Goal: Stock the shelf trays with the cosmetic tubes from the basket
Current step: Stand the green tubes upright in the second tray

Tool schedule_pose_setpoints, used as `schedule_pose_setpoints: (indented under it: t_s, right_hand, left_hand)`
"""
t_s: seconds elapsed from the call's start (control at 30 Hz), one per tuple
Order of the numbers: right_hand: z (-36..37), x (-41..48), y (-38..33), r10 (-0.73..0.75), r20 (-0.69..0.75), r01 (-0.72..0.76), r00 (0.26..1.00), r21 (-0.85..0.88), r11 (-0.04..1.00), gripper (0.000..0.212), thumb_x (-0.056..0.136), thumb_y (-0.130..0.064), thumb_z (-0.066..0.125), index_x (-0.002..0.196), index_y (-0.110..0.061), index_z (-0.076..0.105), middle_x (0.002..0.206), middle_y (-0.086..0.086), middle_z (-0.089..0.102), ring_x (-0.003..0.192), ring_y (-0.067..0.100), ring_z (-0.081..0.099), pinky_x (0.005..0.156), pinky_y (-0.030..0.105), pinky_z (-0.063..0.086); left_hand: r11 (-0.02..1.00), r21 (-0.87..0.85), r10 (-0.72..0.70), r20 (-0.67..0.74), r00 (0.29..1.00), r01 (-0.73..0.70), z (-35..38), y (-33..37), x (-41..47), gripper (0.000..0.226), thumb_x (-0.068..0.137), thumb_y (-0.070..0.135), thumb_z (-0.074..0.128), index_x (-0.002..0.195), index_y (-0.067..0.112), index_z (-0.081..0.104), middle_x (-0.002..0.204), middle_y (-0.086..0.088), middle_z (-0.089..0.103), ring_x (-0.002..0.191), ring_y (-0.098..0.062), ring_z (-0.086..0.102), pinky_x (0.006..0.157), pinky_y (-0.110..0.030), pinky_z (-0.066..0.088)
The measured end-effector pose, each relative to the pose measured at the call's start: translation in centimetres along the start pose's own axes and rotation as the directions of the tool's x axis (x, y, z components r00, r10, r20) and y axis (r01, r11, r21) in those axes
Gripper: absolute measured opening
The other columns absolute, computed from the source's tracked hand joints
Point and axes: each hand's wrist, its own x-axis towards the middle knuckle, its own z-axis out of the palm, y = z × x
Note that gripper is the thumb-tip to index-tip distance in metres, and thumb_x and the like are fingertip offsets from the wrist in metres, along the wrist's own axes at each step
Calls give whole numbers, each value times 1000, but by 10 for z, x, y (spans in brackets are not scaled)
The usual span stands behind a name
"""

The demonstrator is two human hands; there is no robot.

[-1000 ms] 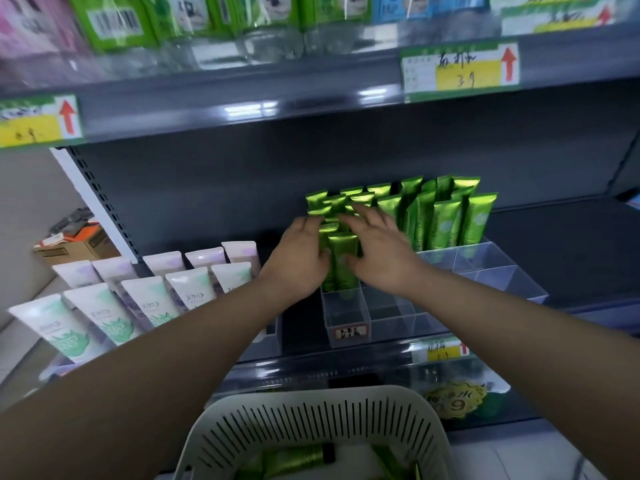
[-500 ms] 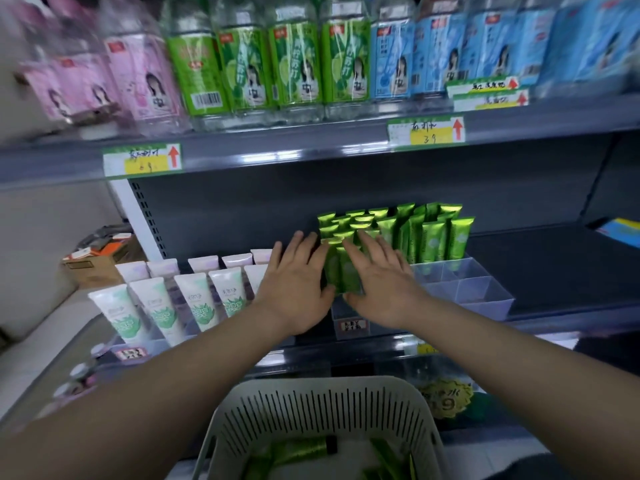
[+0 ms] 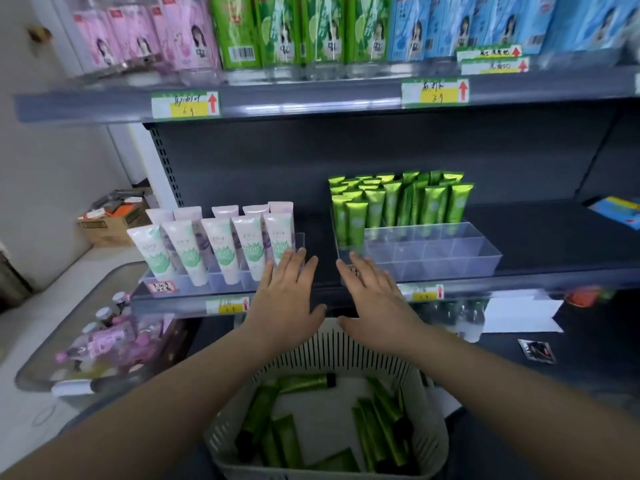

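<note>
Green tubes (image 3: 304,382) lie flat in the basket (image 3: 429,441), just below the flat, empty left hand (image 3: 289,299) and right hand (image 3: 375,304).

The place is a shop, with toiletries set out for sale. Goods are ranged on dark metal shelving (image 3: 311,103), which is carried on a perforated upright (image 3: 165,168). Handwritten price labels (image 3: 185,105) with red arrows are fixed along the shelf edges. On the upper shelf, identical bottles (image 3: 277,29) are lined up in blocks of pink, green and blue, and a barcode is seen on one. Below, white tubes (image 3: 221,251) and green tubes (image 3: 398,202) are stood upright in rows, the green ones in a clear divided tray (image 3: 450,261). More green tubes are laid in a slatted basket (image 3: 346,355) in front of the shelving. A cardboard box (image 3: 110,225) is set at the left, and pink bottles (image 3: 110,341) are heaped in a bin (image 3: 79,299).
</note>
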Motion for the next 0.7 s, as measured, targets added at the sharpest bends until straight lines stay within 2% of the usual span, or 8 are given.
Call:
schedule_pose_setpoints:
  t_s: [0.23, 0.37, 0.53, 0.7]
  right_hand:
    - [34, -22, -4, 29, 101, -27, 994, -19, 999, 88, 91, -37, 53, 149, -25, -13, 156, -2, -23, 144, 19, -19, 118, 38, -6]
    - [63, -28, -1, 18, 123, -25, 992, 56, 998, 88, 89, -39, 55, 150, -26, -7, 157, -2, -18, 144, 19, -17, 118, 39, -4]
    - [90, -35, 2, 28, 174, -46, 984, 97, 994, 86, 90, -37, 55, 150, -26, -5, 157, -3, -13, 145, 19, -11, 115, 34, -5]
    - [113, -32, 13, 45, 245, -78, 968, 127, 989, 84, 88, -35, 57, 150, -28, 0, 158, -4, -10, 145, 21, -2, 120, 39, 8]
  left_hand:
    - [1000, 2, -7, 61, 998, 7, 30, -3, -30, 78, 92, 49, 41, 150, 18, 1, 159, -3, -3, 146, -21, -9, 118, -41, -4]
    - [999, -37, -15, 121, 993, 20, 54, -8, -42, 79, 90, 45, 48, 150, 18, 4, 159, -3, 0, 147, -21, -7, 120, -41, -1]
    - [995, -92, -29, 187, 982, 47, 83, -11, -56, 80, 88, 40, 51, 150, 15, 8, 158, -6, 7, 147, -21, 1, 120, -42, 3]
    - [996, -71, -38, 306, 951, 63, 109, -22, -62, 83, 85, 35, 55, 150, 14, 8, 158, -7, 8, 146, -22, 1, 120, -40, 2]
